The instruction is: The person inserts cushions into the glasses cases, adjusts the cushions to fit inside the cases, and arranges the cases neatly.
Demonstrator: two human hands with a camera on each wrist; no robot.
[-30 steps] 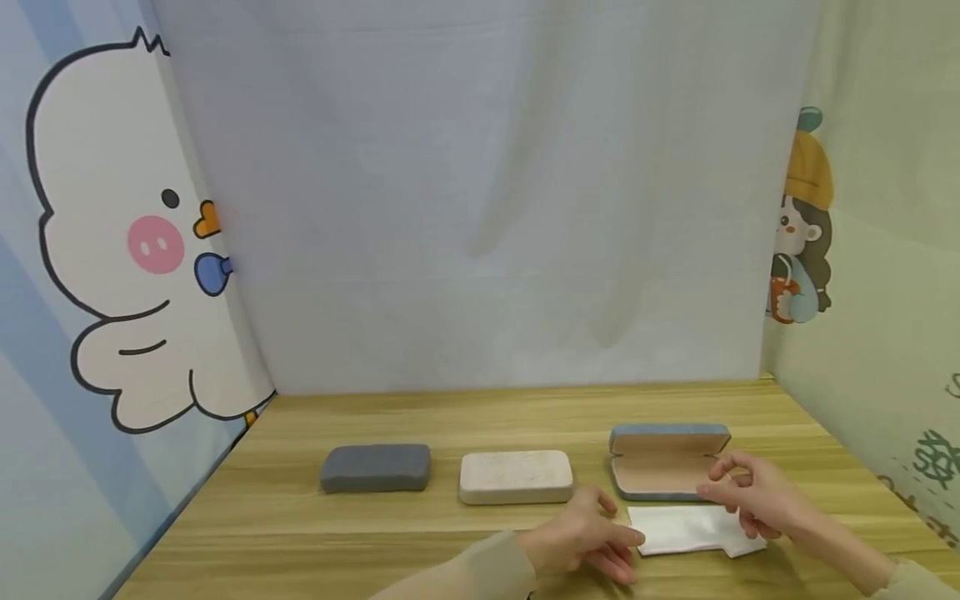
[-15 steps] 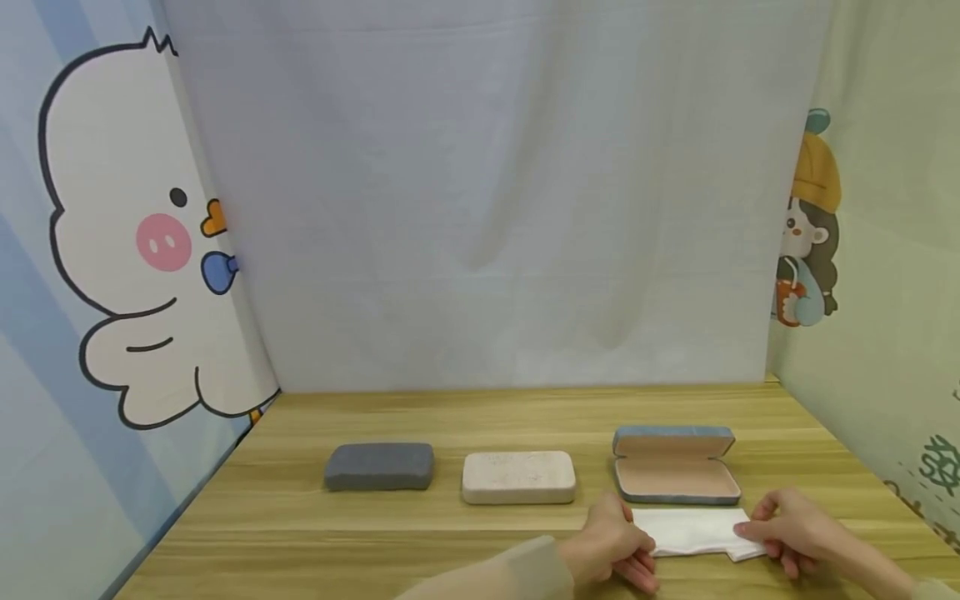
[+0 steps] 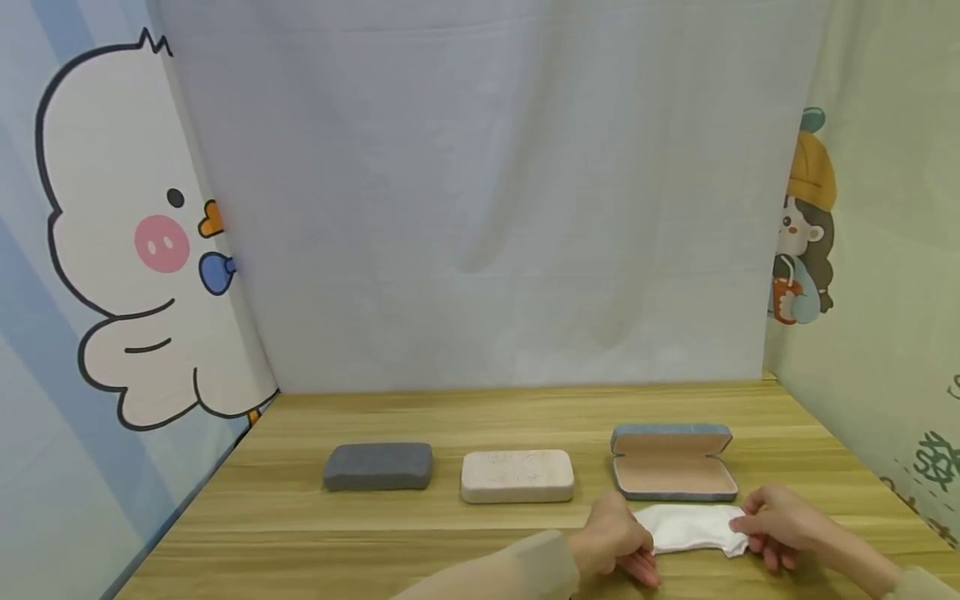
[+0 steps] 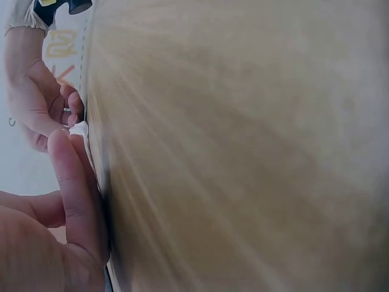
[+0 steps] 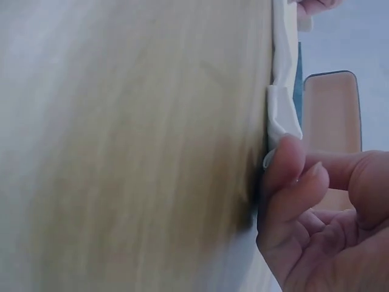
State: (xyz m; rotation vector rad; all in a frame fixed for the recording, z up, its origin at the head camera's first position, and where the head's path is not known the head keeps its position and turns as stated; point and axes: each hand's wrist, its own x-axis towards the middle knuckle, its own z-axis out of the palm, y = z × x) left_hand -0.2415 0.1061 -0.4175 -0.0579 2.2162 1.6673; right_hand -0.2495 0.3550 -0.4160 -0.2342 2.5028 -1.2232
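A folded white cloth lies in front of the open glasses case in the head view, its middle slightly bowed up. My left hand pinches its left end, thumb on top. At the opposite end my right hand pinches the cloth between thumb and fingers. The right wrist view shows the cloth's folded edge running into the right fingertips, with the pink-lined case lid beyond. In the left wrist view only a scrap of white cloth shows past the left fingers.
A closed cream glasses case sits left of the open one, and a closed dark grey case lies farther left. All are on a wood-grain table. A pale curtain hangs behind the table.
Both hands have come down onto the cloth's ends and pinched them. The right hand has since shifted slightly left, and the cloth has shortened and bowed up between them.
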